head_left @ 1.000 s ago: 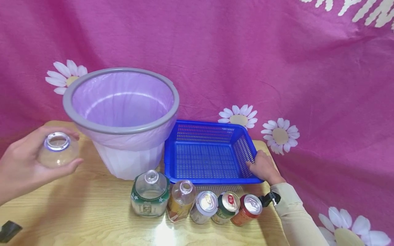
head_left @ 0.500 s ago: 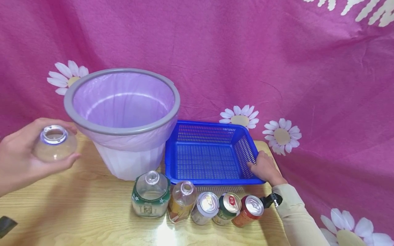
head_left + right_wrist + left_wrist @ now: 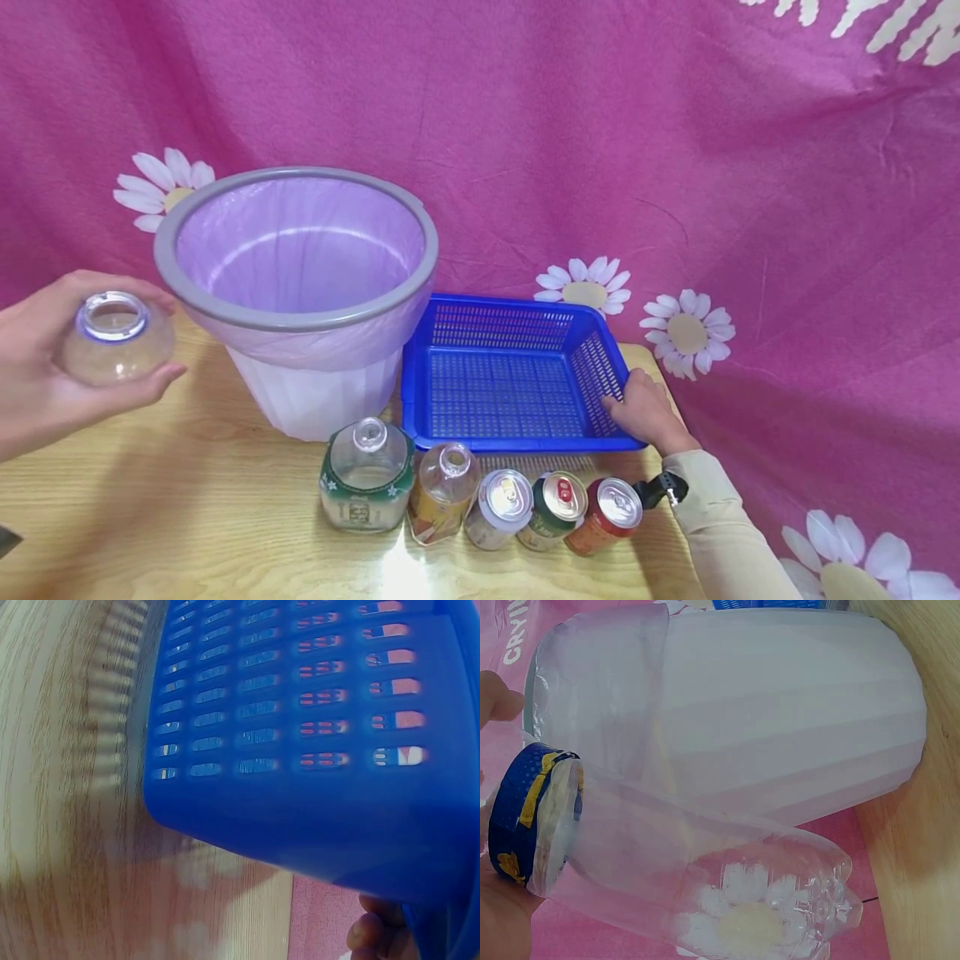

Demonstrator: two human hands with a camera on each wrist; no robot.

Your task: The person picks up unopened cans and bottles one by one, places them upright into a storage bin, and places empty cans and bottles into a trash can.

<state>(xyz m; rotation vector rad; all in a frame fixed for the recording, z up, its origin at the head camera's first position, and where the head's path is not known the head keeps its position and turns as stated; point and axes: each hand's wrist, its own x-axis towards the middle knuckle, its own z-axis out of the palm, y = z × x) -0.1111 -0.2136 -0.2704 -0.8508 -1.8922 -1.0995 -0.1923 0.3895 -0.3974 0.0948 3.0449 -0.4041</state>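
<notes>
Clear plastic bottle [image 3: 123,357] is being held neck-up by the left hand [image 3: 36,360], fingers wrapped round it, left of the bin [image 3: 315,392]. Blue basket [image 3: 495,392], right of the bin, is being gripped at its right end by the right hand [image 3: 648,412]: thumb inside the wall, fingers curled under the rim. In front, green bottle [image 3: 367,496], yellow bottle [image 3: 438,507], grey can [image 3: 498,510], green can [image 3: 553,510] and red can [image 3: 604,518] are being borne in a row by the bench [image 3: 225,508].
</notes>
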